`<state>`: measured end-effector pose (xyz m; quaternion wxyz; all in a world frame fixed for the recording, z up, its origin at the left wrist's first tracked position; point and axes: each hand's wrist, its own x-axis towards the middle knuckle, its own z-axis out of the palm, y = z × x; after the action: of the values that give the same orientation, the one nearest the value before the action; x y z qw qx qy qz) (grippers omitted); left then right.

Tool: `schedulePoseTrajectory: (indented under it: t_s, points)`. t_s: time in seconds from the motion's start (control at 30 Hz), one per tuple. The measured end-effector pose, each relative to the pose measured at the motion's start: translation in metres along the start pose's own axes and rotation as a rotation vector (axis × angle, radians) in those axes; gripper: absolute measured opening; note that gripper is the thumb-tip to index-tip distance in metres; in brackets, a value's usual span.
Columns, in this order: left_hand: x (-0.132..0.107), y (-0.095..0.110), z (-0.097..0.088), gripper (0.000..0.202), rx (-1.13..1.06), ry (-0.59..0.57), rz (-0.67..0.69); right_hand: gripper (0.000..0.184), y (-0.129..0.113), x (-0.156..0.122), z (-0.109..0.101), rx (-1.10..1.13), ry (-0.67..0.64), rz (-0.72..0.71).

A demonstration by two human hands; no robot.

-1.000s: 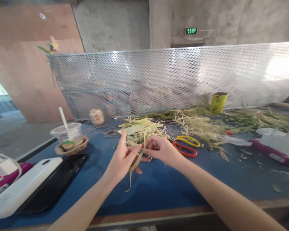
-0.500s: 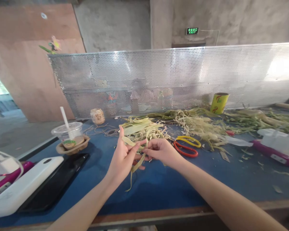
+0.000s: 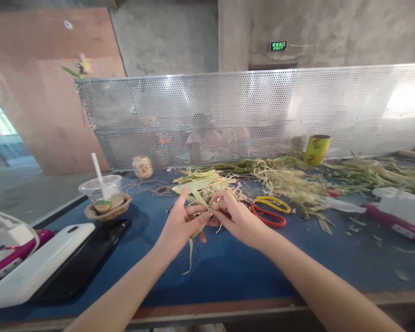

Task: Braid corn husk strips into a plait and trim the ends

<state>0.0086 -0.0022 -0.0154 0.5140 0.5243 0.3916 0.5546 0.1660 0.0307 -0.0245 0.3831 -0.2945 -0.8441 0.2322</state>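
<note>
My left hand (image 3: 181,226) pinches a pale green strip that looks like corn husk (image 3: 201,198) between thumb and fingers. A thin tail of it (image 3: 190,258) hangs below that hand. My right hand (image 3: 240,217) pinches the strip just beside the left fingertips, with the two hands meeting there. The exact spot between the fingertips is partly hidden. Behind the hands lies a pile of husk leaves and curled strips (image 3: 207,179). Close to my right hand are scissors with a yellow and a red handle (image 3: 269,222).
At left stand a lidded plastic cup with straw (image 3: 112,186) in a cardboard holder, a white slab (image 3: 44,265), and a black phone-like slab (image 3: 83,258). More fibres (image 3: 283,177), a yellow roll (image 3: 317,150) and a purple power strip (image 3: 397,222) lie right. A perforated metal screen (image 3: 228,106) backs the table.
My right fingers have closed in on the left fingertips, and the strip piece that stood up between the hands is now folded down or hidden. The whole view has shifted slightly.
</note>
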Motion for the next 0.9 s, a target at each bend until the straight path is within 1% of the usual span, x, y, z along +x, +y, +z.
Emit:
schedulePoseTrajectory:
  t_s: [0.07, 0.17, 0.23, 0.3, 0.37, 0.43, 0.5, 0.57, 0.63, 0.73, 0.8, 0.9]
  points:
    - [0.001, -0.001, -0.001, 0.104, -0.036, 0.049, -0.002, 0.017, -0.001, -0.002, 0.000, -0.225, 0.031, -0.091]
    - [0.002, 0.000, 0.001, 0.099, -0.110, 0.132, -0.015, 0.019, -0.002, -0.005, 0.001, -0.537, 0.163, -0.308]
    - [0.001, 0.002, 0.003, 0.098, -0.151, 0.158, -0.040, 0.024, -0.003, -0.007, 0.001, -0.713, 0.251, -0.447]
    - [0.000, 0.003, 0.005, 0.098, -0.192, 0.167, -0.075, 0.026, -0.004, -0.010, 0.000, -0.830, 0.295, -0.536]
    - [-0.001, 0.003, 0.006, 0.097, -0.228, 0.168, -0.097, 0.024, -0.006, -0.012, 0.000, -0.878, 0.274, -0.581]
    - [-0.001, 0.002, 0.006, 0.094, -0.257, 0.184, -0.101, 0.022, -0.007, -0.012, 0.001, -0.886, 0.220, -0.598]
    - [-0.002, 0.001, 0.006, 0.091, -0.265, 0.205, -0.101, 0.020, -0.007, -0.012, 0.004, -0.897, 0.207, -0.615]
    - [-0.002, -0.001, 0.005, 0.089, -0.252, 0.205, -0.101, 0.018, -0.006, -0.011, 0.006, -0.913, 0.241, -0.636]
    - [-0.001, -0.002, 0.004, 0.089, -0.235, 0.197, -0.080, 0.017, -0.004, -0.009, 0.009, -0.877, 0.293, -0.640]
    - [-0.001, -0.002, 0.003, 0.093, -0.195, 0.192, -0.012, 0.017, -0.002, -0.007, 0.008, -0.661, 0.352, -0.551]
    - [-0.001, -0.002, 0.003, 0.095, -0.151, 0.188, 0.044, 0.020, -0.001, -0.005, 0.006, -0.477, 0.384, -0.444]
    - [-0.003, 0.001, 0.003, 0.097, -0.074, 0.180, 0.102, 0.022, 0.001, -0.001, 0.004, -0.184, 0.367, -0.266]
